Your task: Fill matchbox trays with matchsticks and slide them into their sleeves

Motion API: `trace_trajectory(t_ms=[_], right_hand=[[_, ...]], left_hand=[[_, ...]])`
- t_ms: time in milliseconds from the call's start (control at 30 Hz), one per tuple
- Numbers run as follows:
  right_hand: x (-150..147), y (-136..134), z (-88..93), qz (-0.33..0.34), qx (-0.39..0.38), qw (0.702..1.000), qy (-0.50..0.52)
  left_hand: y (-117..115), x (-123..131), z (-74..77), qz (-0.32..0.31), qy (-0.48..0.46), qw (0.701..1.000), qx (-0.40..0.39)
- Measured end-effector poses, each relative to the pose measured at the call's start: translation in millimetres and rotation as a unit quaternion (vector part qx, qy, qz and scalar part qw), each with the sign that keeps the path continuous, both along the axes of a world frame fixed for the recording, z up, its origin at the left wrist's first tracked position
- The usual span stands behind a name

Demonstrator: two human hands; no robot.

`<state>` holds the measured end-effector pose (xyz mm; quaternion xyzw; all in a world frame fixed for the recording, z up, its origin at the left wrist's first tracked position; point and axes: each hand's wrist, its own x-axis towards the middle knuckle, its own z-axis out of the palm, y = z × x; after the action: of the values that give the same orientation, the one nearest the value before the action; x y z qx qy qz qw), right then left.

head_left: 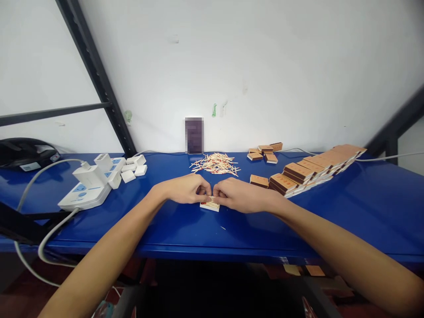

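Both my hands meet at the middle of the blue table (185,229). My left hand (187,189) and my right hand (236,194) are curled, fingertips pinched together over a small white matchbox tray (210,206) holding matches. Whether the fingers grip matches or the tray itself is hard to make out. Behind my hands lies a loose pile of matchsticks (215,163).
A long row of brown matchboxes (311,172) runs along the right, with a few more (265,153) near the wall. A white power strip (88,185) with plugged adapters and cables sits left. A black object (26,152) lies far left. Black shelf struts frame both sides.
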<state>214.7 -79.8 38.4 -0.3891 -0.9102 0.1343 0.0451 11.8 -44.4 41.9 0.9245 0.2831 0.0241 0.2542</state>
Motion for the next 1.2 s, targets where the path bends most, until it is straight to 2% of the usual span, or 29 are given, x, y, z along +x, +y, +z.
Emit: trace_trajectory(t_ms=[167, 267, 433, 600, 767, 867, 967, 1067, 1200], right_hand=[[0.8, 1.9, 1.4, 0.001, 0.022, 1.0, -0.019], [2.4, 2.6, 1.9, 0.001, 0.03, 0.999, -0.021], [6.3, 2.8, 5.7, 0.011, 0.04, 0.999, 0.024], [5.9, 3.6, -1.2, 0.04, 0.046, 0.998, 0.019], [12.1, 5.2, 0.3, -0.014, 0.074, 0.997, -0.035], [24.8, 10.4, 10.6, -0.112, 0.102, 0.985, -0.088], [37.7, 17.6, 17.2, -0.206, 0.089, 0.96, -0.168], [44.2, 22.6, 15.5, -0.225, 0.069, 0.949, -0.212], [41.4, 23.7, 8.7, -0.206, 0.043, 0.952, -0.222]], left_hand=[[3.2, -1.6, 0.1, 0.027, -0.025, 0.999, -0.022], [5.9, -2.5, -2.0, 0.046, -0.017, 0.999, -0.008], [5.9, -2.4, -4.7, 0.038, -0.011, 0.999, 0.004], [9.1, -3.9, -8.7, 0.044, -0.016, 0.996, 0.072], [16.3, -6.0, -14.7, 0.045, -0.035, 0.986, 0.159], [18.9, -6.0, -18.4, 0.052, -0.045, 0.98, 0.189], [19.8, -4.3, -21.0, 0.051, -0.068, 0.979, 0.185], [19.7, -1.8, -22.1, 0.046, -0.088, 0.982, 0.161], [20.2, -0.2, -23.8, 0.065, -0.095, 0.98, 0.161]])
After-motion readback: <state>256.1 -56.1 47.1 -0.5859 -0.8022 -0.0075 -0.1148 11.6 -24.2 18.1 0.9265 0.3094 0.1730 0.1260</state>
